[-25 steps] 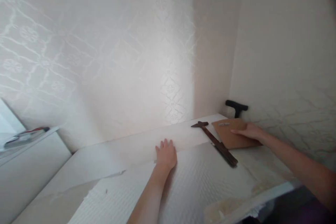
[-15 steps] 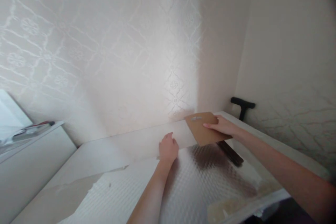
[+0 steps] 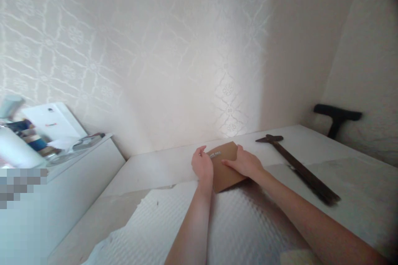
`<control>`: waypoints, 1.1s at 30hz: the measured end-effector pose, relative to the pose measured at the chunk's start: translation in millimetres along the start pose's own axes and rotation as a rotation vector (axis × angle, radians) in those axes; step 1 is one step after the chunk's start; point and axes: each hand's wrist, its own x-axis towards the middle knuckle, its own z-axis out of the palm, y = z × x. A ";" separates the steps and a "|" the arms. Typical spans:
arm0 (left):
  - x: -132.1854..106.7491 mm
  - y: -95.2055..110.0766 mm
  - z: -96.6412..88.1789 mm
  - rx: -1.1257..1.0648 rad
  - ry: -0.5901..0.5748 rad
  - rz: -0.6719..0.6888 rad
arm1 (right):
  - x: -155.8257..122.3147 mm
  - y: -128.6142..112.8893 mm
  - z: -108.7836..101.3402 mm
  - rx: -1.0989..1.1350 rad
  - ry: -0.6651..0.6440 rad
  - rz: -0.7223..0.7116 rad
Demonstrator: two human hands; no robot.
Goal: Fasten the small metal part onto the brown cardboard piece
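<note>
A small brown cardboard sheet [image 3: 224,170] lies on the white textured sheet [image 3: 242,223] that covers the table. My right hand [image 3: 244,163] rests flat on the cardboard's right part, fingers stretched toward the left. My left hand [image 3: 202,165] sits at the cardboard's left edge, fingers curled, pressing down on the white sheet beside it. A small pale label shows near the cardboard's top left.
An old hammer with a dark wooden handle [image 3: 298,168] lies to the right on the table. A black T-shaped handle [image 3: 337,116] stands by the right wall. A white cabinet [image 3: 71,174] with cluttered items stands at the left. Patterned wallpaper is behind.
My right hand slid the brown cardboard from beside the hammer leftward to my left hand. The view has shifted, so the hammer now lies further right.
</note>
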 end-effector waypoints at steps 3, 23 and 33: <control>2.2 -5.0 2.8 0.032 -0.008 0.039 | -3.6 7.5 -3.4 -0.048 -0.015 0.011; 9.0 -16.0 -8.0 0.387 -0.455 0.363 | -4.2 18.4 18.4 -0.095 -0.001 -0.543; 24.1 -11.3 -18.8 0.628 -0.557 0.506 | 3.1 20.4 27.1 -0.119 -0.003 -0.553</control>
